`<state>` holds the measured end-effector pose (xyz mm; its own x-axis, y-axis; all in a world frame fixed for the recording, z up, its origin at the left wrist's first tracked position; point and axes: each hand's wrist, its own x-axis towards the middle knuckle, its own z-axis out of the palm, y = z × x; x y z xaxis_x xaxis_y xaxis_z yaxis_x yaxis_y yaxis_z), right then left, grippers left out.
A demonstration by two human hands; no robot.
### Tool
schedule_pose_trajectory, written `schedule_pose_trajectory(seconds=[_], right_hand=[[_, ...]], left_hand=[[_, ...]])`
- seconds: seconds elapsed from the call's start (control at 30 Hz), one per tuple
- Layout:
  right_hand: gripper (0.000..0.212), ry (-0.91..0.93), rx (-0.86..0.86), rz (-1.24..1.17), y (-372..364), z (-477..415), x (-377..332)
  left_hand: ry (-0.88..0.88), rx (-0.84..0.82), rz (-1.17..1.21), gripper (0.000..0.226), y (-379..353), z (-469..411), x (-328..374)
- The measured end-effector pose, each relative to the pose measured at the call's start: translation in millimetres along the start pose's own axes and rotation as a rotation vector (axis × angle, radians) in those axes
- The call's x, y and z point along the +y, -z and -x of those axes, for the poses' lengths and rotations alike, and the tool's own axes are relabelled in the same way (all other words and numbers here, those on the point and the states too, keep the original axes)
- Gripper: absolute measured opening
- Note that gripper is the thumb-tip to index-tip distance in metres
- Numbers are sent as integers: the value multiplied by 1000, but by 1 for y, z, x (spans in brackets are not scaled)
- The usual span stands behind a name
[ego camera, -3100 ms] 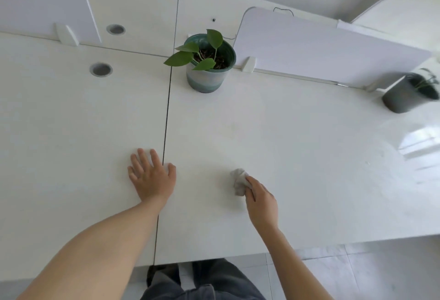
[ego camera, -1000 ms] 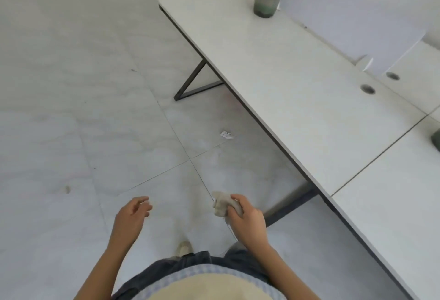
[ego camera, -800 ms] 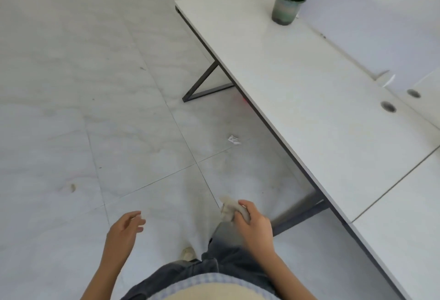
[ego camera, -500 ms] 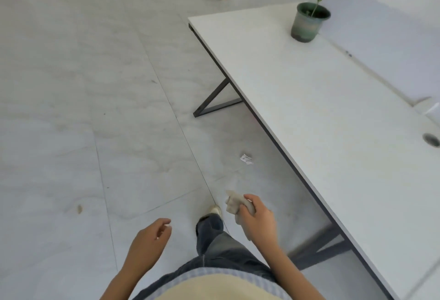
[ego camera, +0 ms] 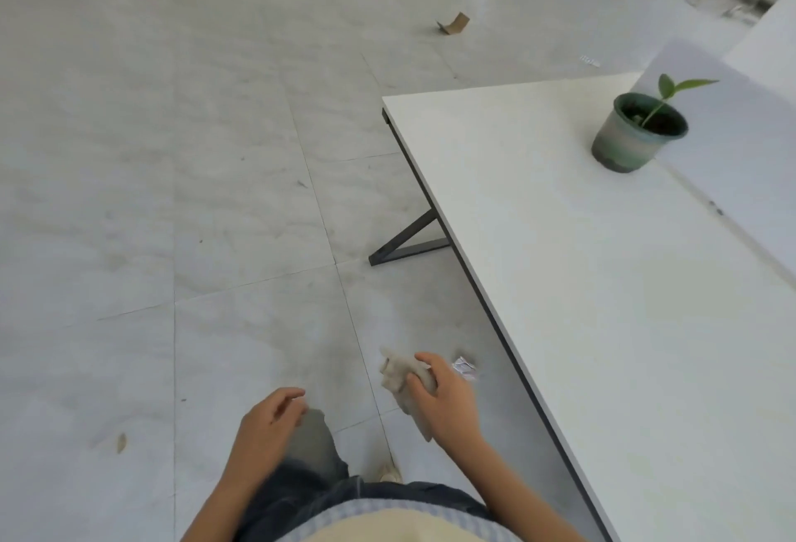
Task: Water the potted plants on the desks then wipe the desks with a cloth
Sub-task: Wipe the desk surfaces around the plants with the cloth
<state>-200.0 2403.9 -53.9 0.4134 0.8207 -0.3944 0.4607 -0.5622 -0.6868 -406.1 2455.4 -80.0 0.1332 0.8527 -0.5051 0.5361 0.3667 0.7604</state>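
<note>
While cloth (ego camera: 398,373) hangs off the desk (ego camera: 581,283) | R hand (ego camera: 443,403) fingers (ego camera: 426,363) curled round it, L hand (ego camera: 267,425) loose, empty | best: person spreads cloth flat, wipes w/ long strokes, skirts pot (ego camera: 637,132)

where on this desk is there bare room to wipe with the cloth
The desk is bare from its front edge back to the divider panel, all along what shows. Only the far corner is taken, by the potted plant beside the panel. The cloth is in the right hand.
</note>
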Motion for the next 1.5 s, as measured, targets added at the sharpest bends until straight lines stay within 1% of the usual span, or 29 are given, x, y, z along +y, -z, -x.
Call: schedule_pose_trajectory(seconds=[0.03, 0.1, 0.17, 0.3, 0.37, 0.43, 0.53, 0.63, 0.7, 0.77, 0.87, 0.97, 1.07, 1.13, 1.23, 1.33, 1.37, 1.43, 1.5], right_hand=[[36, -6, -5, 18, 2, 2, -2], [35, -95, 53, -24, -11, -61, -21], [33, -108, 86, -30, -5, -66, -31], [29, -207, 227, -106, -14, -115, -62], [27, -252, 277, -126, -18, -134, -82], [26, -297, 302, -157, -22, -147, -95], [26, -360, 312, -151, -26, -158, -105], [27, -446, 396, -188, -21, -166, -102], [20, -486, 459, -254, -13, -174, -99], [8, -511, 503, -334, -2, -187, -96], [10, -496, 575, -445, 22, -220, -94], [14, -405, 643, -558, 64, -266, -97], [12, -311, 717, -691, 117, -310, -106], [11, -288, 766, -775, 146, -333, -107], [10, -339, 895, -903, 183, -359, -85], [9, -430, 1105, -1015, 222, -368, -48], [11, -458, 1190, -1005, 236, -366, -36], [15, -511, 1330, -911, 263, -362, -11], [22, -594, 1367, -721, 285, -361, 18]], left_hand=[[40, 23, 35, 17, 2, 3, 2], [46, -3, 35, 17, 25, -78, 19], [50, -15, 69, 16, 31, -92, 32], [-60, -52, 47, 18, 66, -186, 96], [-133, -68, 30, 19, 80, -224, 132], [-161, -115, 45, 18, 85, -252, 153], [-136, -213, 10, 18, 81, -278, 164], [-74, -326, -51, 22, 63, -291, 158], [-46, -402, -104, 23, 48, -299, 163], [-76, -441, -151, 23, 33, -316, 179], [-151, -412, -170, 21, 14, -347, 218], [-203, -377, -168, 20, -6, -373, 255], [-238, -369, -167, 20, -27, -389, 289], [-256, -358, -169, 21, -42, -396, 309], [-300, -365, -176, 18, -74, -403, 334], [-360, -402, -249, 16, -102, -407, 352], [-380, -412, -280, 16, -109, -408, 358], [-433, -416, -352, 17, -123, -416, 372], [-528, -388, -457, 24, -140, -429, 385]])
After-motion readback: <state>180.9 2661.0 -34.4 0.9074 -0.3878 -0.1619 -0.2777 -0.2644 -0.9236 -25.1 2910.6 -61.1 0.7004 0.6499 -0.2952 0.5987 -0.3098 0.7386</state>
